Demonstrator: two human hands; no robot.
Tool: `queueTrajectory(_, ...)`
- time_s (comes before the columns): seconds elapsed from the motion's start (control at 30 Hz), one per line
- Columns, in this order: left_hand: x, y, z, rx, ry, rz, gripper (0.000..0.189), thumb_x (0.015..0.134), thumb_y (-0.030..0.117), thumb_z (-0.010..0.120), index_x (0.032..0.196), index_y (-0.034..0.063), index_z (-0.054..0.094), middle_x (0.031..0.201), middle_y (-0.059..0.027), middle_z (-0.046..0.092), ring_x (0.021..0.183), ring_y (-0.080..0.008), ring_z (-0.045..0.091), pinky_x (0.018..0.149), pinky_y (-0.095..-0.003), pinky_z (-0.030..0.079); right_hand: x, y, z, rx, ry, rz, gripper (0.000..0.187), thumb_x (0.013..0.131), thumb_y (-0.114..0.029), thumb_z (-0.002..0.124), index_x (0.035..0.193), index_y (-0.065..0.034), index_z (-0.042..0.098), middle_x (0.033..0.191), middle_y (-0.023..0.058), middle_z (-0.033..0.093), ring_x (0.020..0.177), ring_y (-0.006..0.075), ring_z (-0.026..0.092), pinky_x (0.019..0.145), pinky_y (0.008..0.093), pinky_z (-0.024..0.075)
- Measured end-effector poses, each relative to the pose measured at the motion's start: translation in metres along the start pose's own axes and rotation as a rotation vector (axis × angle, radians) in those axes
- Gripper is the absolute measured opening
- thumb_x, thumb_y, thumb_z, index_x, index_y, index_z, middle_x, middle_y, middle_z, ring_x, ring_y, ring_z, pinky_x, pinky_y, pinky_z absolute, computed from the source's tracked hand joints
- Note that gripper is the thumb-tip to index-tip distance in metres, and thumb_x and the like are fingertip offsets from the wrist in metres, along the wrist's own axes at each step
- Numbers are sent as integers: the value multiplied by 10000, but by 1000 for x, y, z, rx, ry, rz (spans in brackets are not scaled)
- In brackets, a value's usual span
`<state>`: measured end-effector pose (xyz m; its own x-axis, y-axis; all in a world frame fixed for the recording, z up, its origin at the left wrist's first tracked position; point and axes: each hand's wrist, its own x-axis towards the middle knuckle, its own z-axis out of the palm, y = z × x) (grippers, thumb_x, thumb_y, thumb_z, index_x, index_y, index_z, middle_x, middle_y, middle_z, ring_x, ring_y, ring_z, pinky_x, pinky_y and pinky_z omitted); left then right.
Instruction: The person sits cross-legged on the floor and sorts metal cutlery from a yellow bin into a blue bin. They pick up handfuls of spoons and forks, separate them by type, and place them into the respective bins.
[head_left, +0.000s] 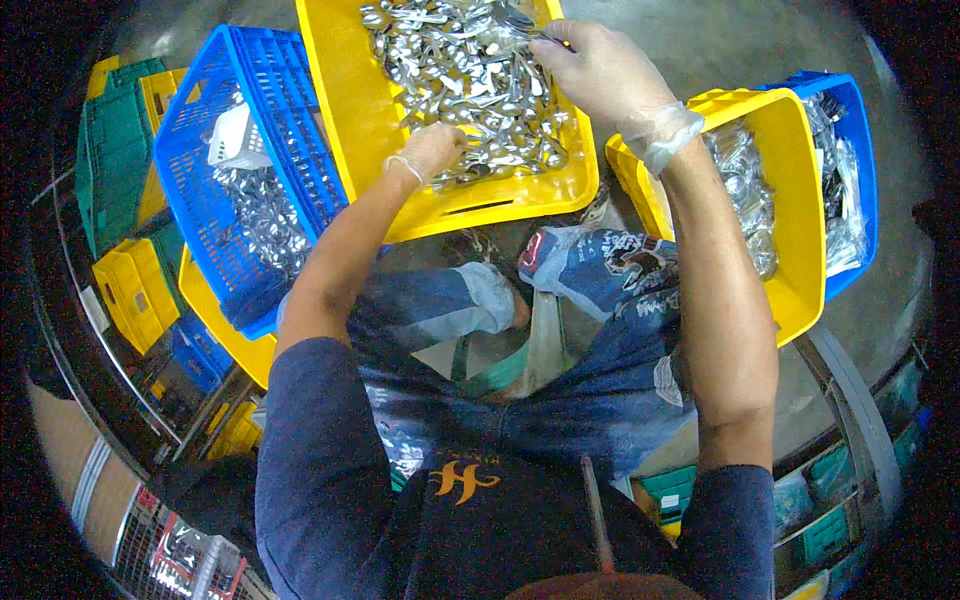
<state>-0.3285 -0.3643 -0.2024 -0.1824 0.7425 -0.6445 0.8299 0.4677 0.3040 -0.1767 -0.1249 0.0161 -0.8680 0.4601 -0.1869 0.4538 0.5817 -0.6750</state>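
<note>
A yellow plastic crate (337, 135) in front of me holds a heap of loose metal spoons (480, 97). My left hand (431, 154), in a thin glove, rests at the near left part of the heap; its fingers are bent, and whether they grip a spoon cannot be made out. Above the right side of the heap, my right hand (600, 71), in a translucent glove, holds metal cutlery (514, 22) between thumb and fingers; the handles show at the fingertips.
At the left, a blue perforated crate (199, 180) holds more cutlery and a white plastic basket (240, 139). At the right stand a yellow crate (802, 247) with clear-wrapped items and a blue crate (870, 187) with plastic bags. Green and yellow crates line the far left.
</note>
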Motion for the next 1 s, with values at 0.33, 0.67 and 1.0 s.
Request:
queueTrajectory(0.33,76,52,55,346,325,449,262,863,66,543,1083,114,676,1070,-139,621,1032,-314,634,851,-406,559,-7,-15,-17,88,-33,-25,350,937,-270,512,1015,39,656,930,310,653,913,458,640,849,508,498)
queueTrajectory(0.67,-23,-1,-83,-387,120,301,189,890,190,677,1013,52,715,1017,-104,707,914,-226,670,822,-361,544,-1,3,3,60,-29,-36,383,931,-358,535,1055,-27,683,962,275,678,938,441,656,871,521,505)
queueTrajectory(1.0,5,53,-142,-1240,113,313,328,937,229,624,1205,41,614,1145,-90,676,1054,-220,642,917,-356,514,-4,-35,-30,570,-185,88,355,990,-288,501,920,44,604,743,141,606,656,249,596,654,399,496)
